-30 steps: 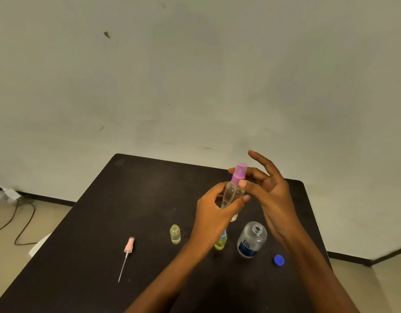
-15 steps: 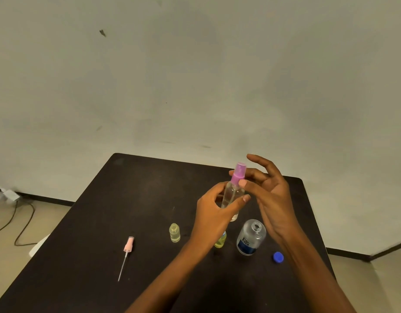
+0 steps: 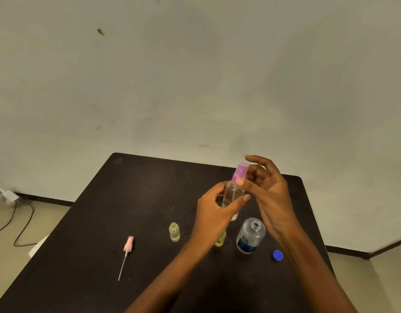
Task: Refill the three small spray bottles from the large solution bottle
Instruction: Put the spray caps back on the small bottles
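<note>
Compared with before, little is changed: the clear spray bottle [image 3: 231, 197] is still gripped by the left hand [image 3: 214, 213], while its purple cap [image 3: 240, 172] is pinched by the right hand [image 3: 268, 193] above the table [image 3: 104, 222].

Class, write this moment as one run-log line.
left hand: holds spray bottle | right hand: fingers at pink cap | large bottle: open, upright | blue cap: on table

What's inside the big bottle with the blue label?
The large bottle stands uncapped; its upper part looks clear. The blue label hides the lower part, so any liquid level cannot be told.
</note>
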{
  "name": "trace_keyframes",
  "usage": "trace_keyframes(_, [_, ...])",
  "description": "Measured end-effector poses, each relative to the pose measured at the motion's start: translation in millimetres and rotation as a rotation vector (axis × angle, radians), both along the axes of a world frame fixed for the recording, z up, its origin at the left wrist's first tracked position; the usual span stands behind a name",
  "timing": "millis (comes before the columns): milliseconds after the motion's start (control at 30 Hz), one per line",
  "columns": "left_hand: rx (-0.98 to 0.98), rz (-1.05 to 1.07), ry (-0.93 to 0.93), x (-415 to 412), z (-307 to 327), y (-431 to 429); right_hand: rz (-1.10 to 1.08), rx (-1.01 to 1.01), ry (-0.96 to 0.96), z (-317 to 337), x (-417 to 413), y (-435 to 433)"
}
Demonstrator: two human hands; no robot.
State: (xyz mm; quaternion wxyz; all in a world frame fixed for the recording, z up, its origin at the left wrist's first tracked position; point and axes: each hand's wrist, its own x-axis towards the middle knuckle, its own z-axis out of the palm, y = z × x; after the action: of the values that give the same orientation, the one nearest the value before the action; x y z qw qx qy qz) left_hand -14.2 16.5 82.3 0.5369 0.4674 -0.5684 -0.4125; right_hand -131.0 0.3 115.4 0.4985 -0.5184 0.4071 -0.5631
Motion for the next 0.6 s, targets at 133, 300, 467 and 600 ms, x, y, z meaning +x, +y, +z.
trace_keyframes(133, [0.011, -0.002, 0.000, 0.3, -2.5, -0.6, 0.053, 0.031, -0.041, -0.3, 0.4, -0.6])
trace_keyframes(300, [0.024, -0.002, 0.000, 0.1, -2.6, -0.7, 0.043, 0.017, -0.024, -0.5, -1.3, -1.0])
trace_keyframes(467, [0.022, -0.009, -0.011, -0.5, -2.6, -0.5, 0.007, 0.014, 0.018, -1.0, 1.2, -1.6])
trace_keyframes(600, [0.028, -0.014, 0.006, -0.1, -4.6, -2.1, 0.069, 0.051, -0.056, -4.1, -2.7, 0.0])
